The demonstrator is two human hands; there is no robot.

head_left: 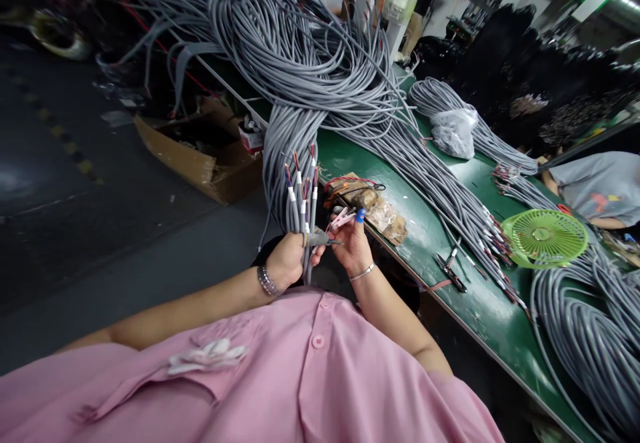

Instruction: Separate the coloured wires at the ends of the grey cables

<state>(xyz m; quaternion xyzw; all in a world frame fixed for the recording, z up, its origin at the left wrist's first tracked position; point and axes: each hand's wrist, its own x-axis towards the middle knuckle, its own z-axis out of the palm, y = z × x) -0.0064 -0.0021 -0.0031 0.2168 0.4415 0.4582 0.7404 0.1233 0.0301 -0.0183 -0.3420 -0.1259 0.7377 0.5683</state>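
Note:
My left hand [287, 261] is closed around several upright grey cables [303, 220] in front of my chest. White bands and bared coloured wires show at their upper ends. A grey covering [315, 238] lies across the cables at its thumb. My right hand [354, 248], with a blue wrap on one fingertip, is close beside it on the right. Its fingers are bent around a small pink clip-like tool [342, 218]; the tool's exact kind is unclear. A thin dark tip shows between both hands; what it belongs to cannot be made out.
A green table [400, 196] runs diagonally to the right, its edge near my right arm. On it are heaped grey cables [300, 50], a taped wooden block [375, 206], a black tool [451, 273] and a green fan [544, 238]. A cardboard box [200, 156] stands left. Other people are beyond.

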